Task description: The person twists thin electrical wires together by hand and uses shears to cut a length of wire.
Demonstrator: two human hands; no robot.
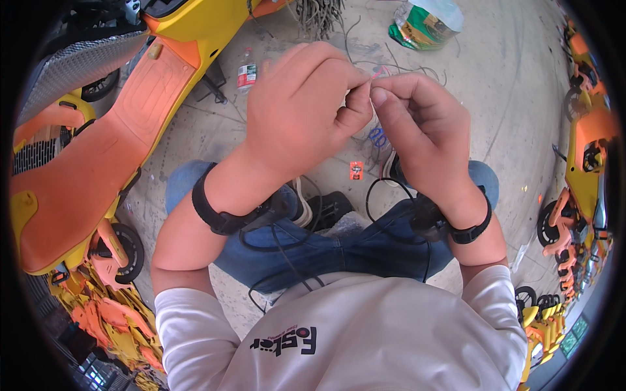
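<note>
Wire (372,79), or something just as thin, sits right between the left hand (297,107) and right hand (424,127), both pinching it close together, probably for finer control.

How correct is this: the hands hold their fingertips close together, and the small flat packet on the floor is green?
Only its colour is wrong: in the head view, the packet is orange. The left hand and right hand are as stated.
</note>
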